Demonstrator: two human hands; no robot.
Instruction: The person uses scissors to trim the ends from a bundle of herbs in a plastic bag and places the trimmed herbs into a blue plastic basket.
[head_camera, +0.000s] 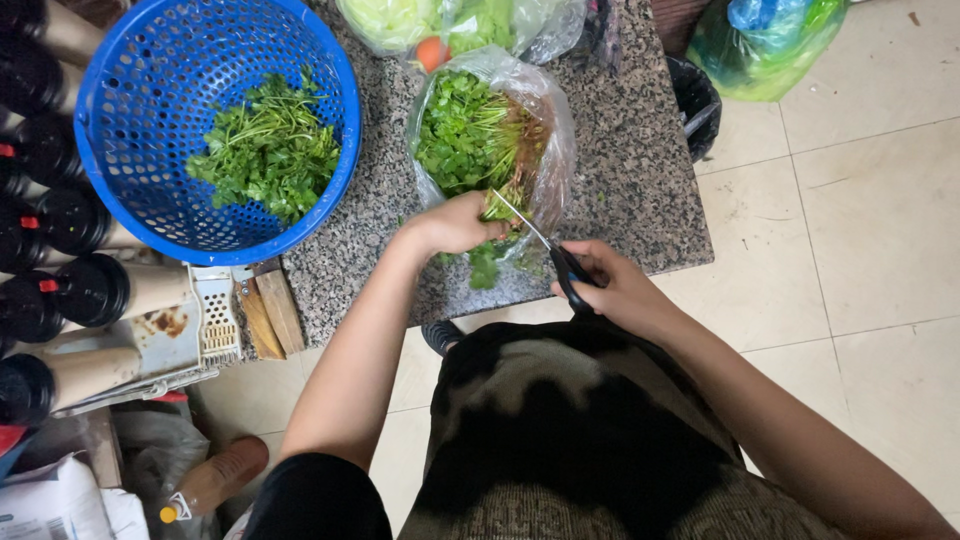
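Observation:
My left hand (455, 224) grips a bunch of green leafy herbs (492, 212) at the mouth of a clear plastic bag (545, 120) full of more herbs with roots. My right hand (615, 285) holds black-handled scissors (553, 253), the blades angled up-left across the stems just beyond my left hand. A blue perforated plastic basket (135, 90) stands to the left on the speckled granite counter (620, 170) and holds a pile of trimmed green herbs (268, 150).
More bagged greens and an orange vegetable (432, 50) lie at the counter's far edge. Dark-capped bottles (60, 220) line the left side, above a metal grater (216, 310) and wooden pieces (270, 315). A green plastic bag (765, 45) sits on the tiled floor.

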